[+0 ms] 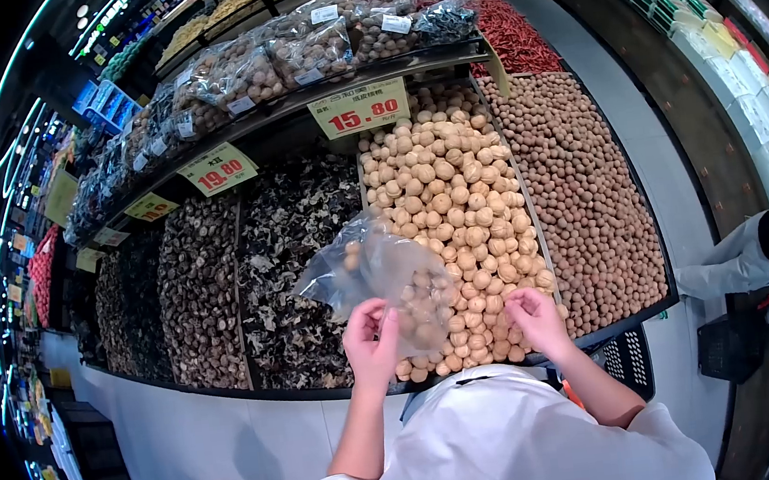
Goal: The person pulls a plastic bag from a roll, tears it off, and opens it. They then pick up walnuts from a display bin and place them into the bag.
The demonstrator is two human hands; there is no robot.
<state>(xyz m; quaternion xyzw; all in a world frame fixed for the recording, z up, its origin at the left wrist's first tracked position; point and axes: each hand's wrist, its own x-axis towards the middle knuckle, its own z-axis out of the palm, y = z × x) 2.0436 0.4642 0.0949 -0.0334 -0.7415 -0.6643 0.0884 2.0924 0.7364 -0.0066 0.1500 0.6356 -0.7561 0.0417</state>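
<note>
Ctr frame, lower half: L hand (371, 335) is pinched shut on the edge of a clear plastic bag (379, 273). The bag is held up in front of the walnut bin (444, 177) and has a few nuts inside.

R hand (535, 313) is at lower ctr-right, fingers curled down onto the walnuts at the bin's front edge. Grip state can't be told.

Price tag (359, 109) reading 15.80 sits above the bin. Smaller-nut bin (575, 182) is adjacent on the right, dark fungus bin (295, 240) adjacent on the left. Another person's sleeve (733, 259) is at the right edge.
</note>
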